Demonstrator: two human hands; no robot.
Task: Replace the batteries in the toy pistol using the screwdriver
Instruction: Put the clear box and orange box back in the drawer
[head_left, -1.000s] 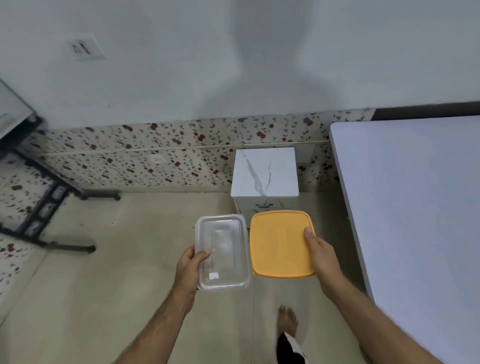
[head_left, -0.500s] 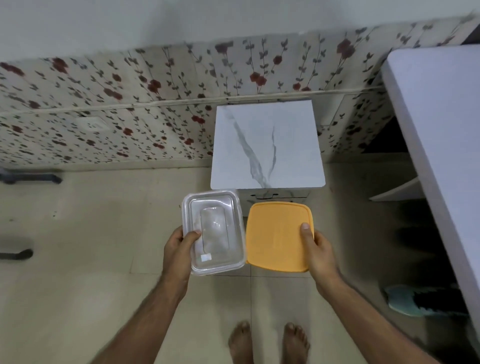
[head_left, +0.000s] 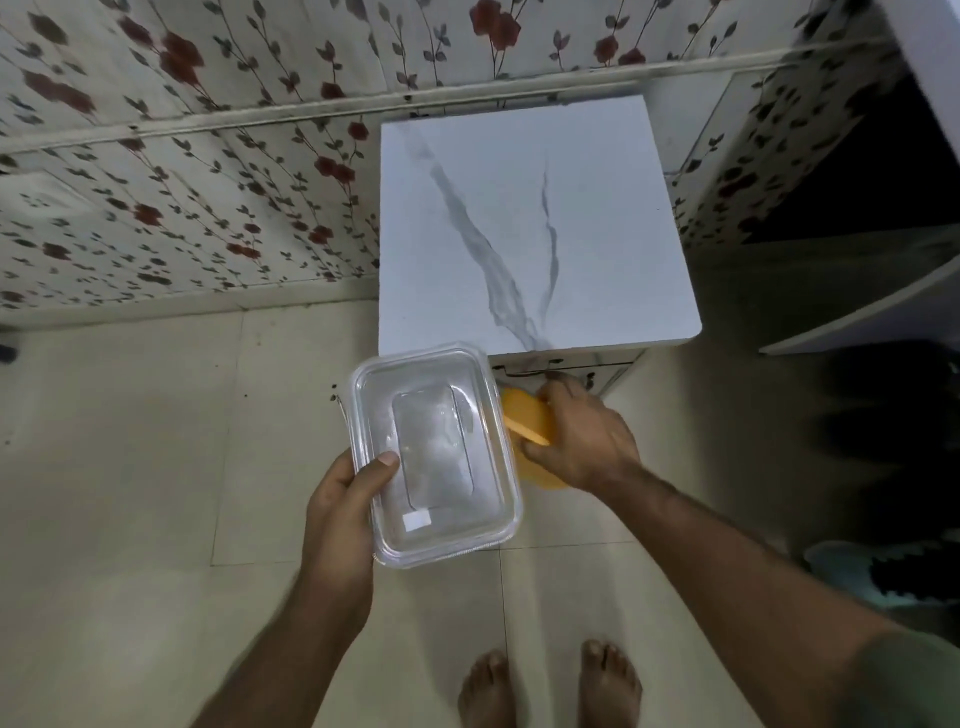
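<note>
Left hand fingers clamp the clear container; right hand fingers clamp the orange lid. Set both flat on the marble surface, well apart.

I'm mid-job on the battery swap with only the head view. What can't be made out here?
- Orange lid: mostly hidden by the right hand and the clear container.
- Cabinet front: its drawer sits behind the lid and right hand.
- Clear container contents: looks empty, but glare blurs it; left hand covers one edge.
- Toy pistol, screwdriver, batteries: none visible.
- Item on the floor at right: dark, cut off by the frame.
</note>
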